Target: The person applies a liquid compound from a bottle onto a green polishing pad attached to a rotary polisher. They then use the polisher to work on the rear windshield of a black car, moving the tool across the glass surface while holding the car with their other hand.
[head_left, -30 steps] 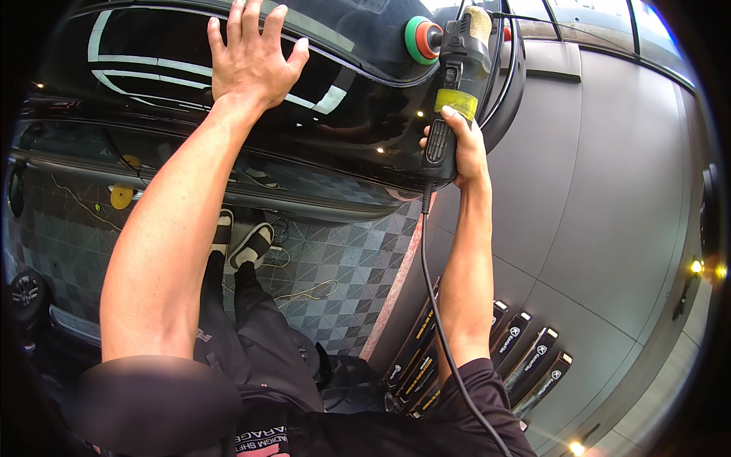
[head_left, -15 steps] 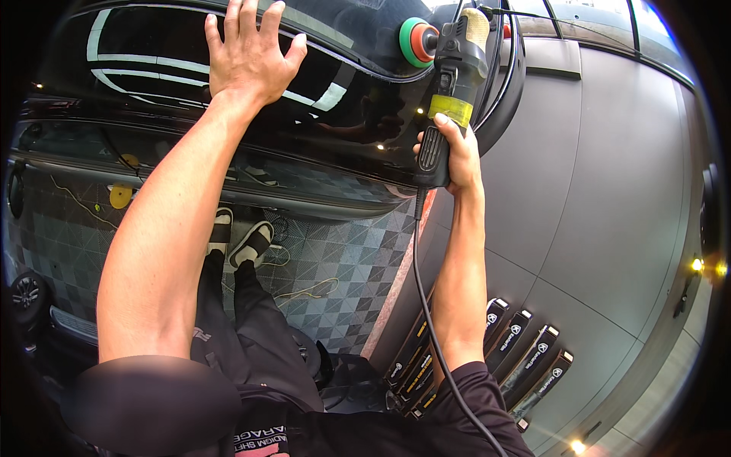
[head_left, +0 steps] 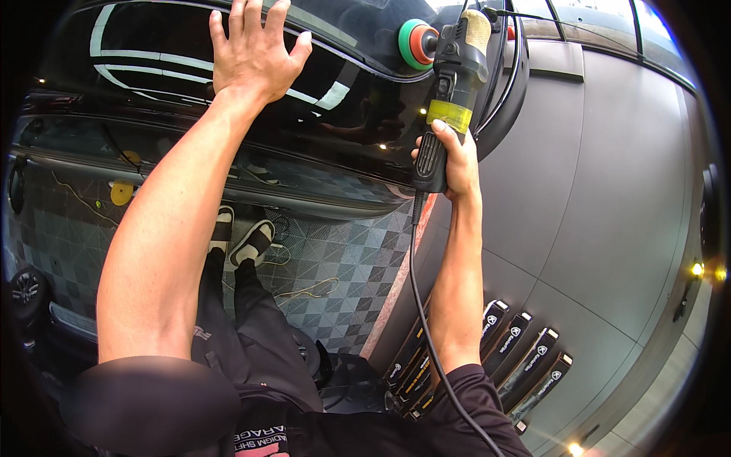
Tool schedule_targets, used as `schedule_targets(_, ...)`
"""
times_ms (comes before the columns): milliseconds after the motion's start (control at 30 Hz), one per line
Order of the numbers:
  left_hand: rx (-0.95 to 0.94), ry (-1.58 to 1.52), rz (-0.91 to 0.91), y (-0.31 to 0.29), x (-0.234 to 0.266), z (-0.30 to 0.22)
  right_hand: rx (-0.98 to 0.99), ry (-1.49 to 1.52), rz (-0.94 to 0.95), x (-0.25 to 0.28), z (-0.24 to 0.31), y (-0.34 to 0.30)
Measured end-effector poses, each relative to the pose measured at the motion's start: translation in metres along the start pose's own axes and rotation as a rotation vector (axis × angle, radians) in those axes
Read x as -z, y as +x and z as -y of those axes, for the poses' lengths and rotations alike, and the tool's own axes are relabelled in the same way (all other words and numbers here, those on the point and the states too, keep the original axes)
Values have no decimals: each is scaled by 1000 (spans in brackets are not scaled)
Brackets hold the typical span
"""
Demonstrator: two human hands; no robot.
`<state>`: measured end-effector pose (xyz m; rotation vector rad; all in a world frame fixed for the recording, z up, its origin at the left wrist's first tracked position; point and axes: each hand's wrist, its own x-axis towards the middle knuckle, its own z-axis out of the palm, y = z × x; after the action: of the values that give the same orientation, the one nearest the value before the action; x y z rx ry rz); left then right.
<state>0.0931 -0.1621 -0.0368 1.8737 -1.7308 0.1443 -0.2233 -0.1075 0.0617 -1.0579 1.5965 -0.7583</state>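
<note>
Fingers spread, my left hand (head_left: 255, 57) lies on the glossy black body of a car (head_left: 167, 84) at the upper left. My right hand (head_left: 454, 160) is wrapped round the rear handle of a black polisher (head_left: 459, 65) with a yellow-green band. At the tool's far end, a round orange and green pad (head_left: 416, 44) stands edge-on against the car's dark upper surface. From the handle a black power cord (head_left: 419, 282) runs down beside my right forearm.
Grey wall panels (head_left: 601, 206) rise close on the right. Several long black boxes (head_left: 509, 343) stand at the lower right. Patterned grey tiles (head_left: 327, 259) cover the floor around my sandals (head_left: 253, 242). A yellow round pad (head_left: 122, 193) and a thin cord are at left.
The polisher's handle end and my right hand have shifted very slightly left. My left hand has moved a little to the right on the car.
</note>
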Motion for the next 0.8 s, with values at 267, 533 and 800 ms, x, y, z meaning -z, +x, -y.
schedule_targets(267,-1,13,-6,0,-1,1,8,-29,-21,-1,-6,-6)
schedule_targets(533,-1,22,-12,2,-1,-1,64,-90,-37,1,-11,-10)
schedule_targets(800,-14,25,-46,2,-1,-1,94,-207,-66,-2,-13,-16)
